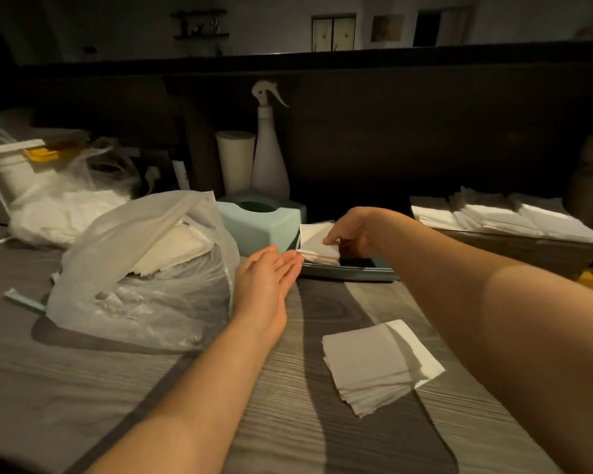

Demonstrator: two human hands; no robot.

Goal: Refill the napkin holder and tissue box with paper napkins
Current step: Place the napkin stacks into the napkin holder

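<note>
Small stack of napkins (317, 242) sat in a teal tray (350, 270) at mid-table, just right of the teal tissue box (259, 222) (round opening on top). Pinched from above at its near right corner by the right hand (351, 230), fingers curled down onto the paper. Met at its left edge by the left hand (267, 282), fingers straight and together, tips touching the stack's side. Second napkin pile (379, 364) lay loose on the wood-grain table (83, 388), nearer and to the right, between the two forearms. Left of the left hand slumped a clear plastic bag (144, 268) with folded napkins inside. Farther left, another bag (55, 213) of white paper beside a white tub. Behind the tissue box stood a white spray bottle (269, 148) and a white cup (235, 159). Far right, a long holder (514, 234) stacked with white napkins. Dim room beyond the dark partition; details there too murky to tell.
</note>
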